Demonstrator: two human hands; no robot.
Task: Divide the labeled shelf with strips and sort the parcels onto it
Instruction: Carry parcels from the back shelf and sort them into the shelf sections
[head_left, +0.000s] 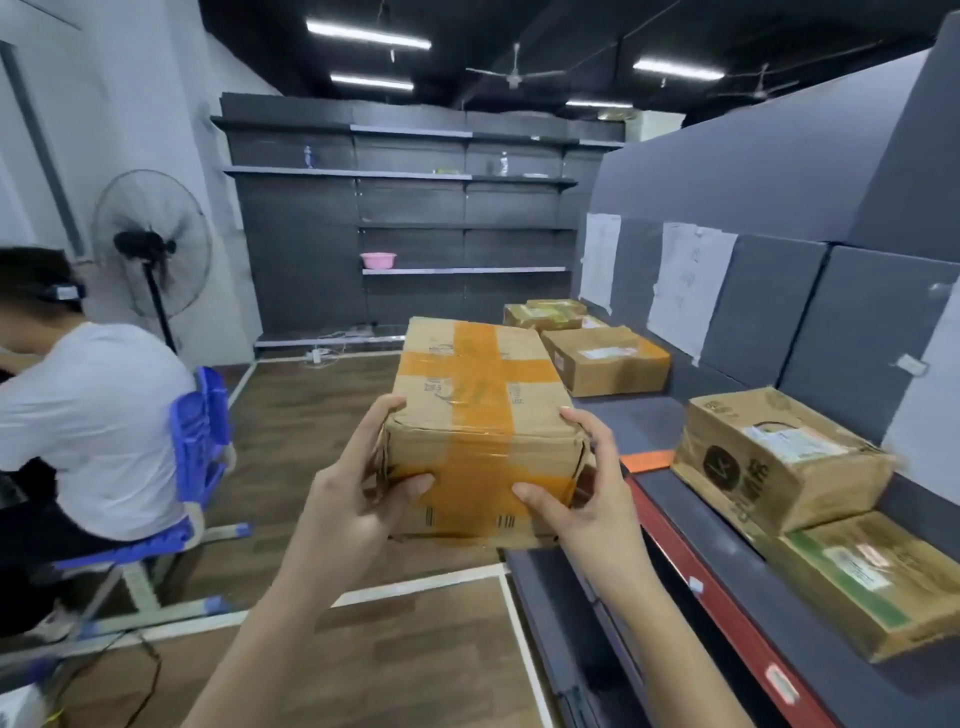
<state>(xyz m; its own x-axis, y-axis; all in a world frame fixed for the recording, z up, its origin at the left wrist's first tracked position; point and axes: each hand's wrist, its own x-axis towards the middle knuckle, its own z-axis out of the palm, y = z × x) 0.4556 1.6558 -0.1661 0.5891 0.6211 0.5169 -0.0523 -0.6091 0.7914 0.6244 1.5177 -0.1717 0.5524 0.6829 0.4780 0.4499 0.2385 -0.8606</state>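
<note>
I hold a cardboard parcel (475, 410) crossed with orange tape in front of me, left of the shelf. My left hand (358, 493) grips its near left corner and my right hand (582, 493) grips its near right corner, thumbs on the near face. The grey shelf (649, 415) with a red front edge runs along the right. On it lie two parcels close by (779, 457) (872, 582) and others farther along (608, 361) (550, 314). An orange strip (647, 461) lies across the shelf beside the near parcels. Paper labels (685, 286) hang on the back panel.
A person in a white shirt (88, 415) sits on a blue chair (202, 441) at the left. A standing fan (153, 244) is behind them. Dark wall shelving (415, 218) with a pink bowl (378, 260) stands at the back. Wood floor lies between.
</note>
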